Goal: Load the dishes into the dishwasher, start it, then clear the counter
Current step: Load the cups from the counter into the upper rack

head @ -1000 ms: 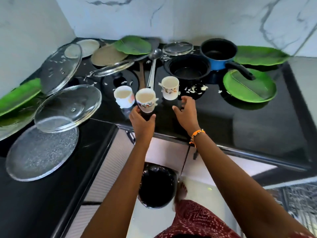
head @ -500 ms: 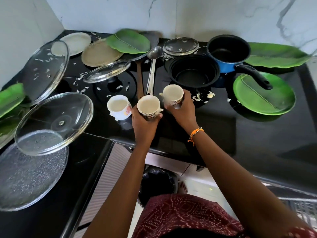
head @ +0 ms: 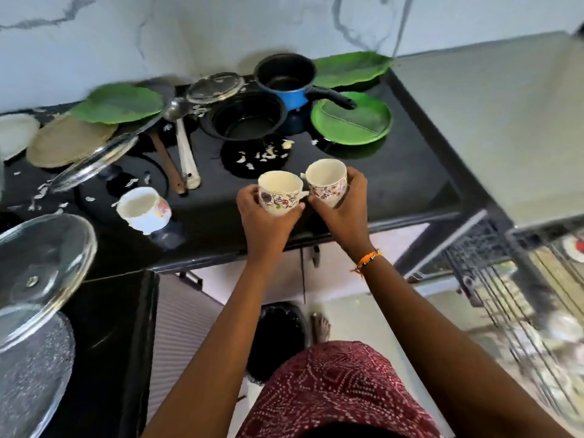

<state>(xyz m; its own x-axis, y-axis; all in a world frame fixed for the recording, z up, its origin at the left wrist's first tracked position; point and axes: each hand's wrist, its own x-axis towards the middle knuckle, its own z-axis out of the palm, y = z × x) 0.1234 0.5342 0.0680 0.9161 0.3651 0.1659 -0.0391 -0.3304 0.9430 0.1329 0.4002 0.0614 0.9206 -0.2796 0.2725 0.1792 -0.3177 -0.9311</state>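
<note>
Each hand held one cup: left hand (head: 268,216) gripped a flowery cup (head: 279,192), right hand (head: 343,207) another cup (head: 327,183), probably to carry both to the rack (head: 505,279).

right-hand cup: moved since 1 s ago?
Yes. The cup in the right hand stood on the counter just in front of the black pan; now it is lifted off and sits nearer the counter's front edge, beside the left hand's cup.

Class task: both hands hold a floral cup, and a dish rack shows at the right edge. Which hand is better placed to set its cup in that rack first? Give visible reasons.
Probably the right hand. Its cup is on the side nearer the rack; the left hand and its cup would have to cross over.
</note>
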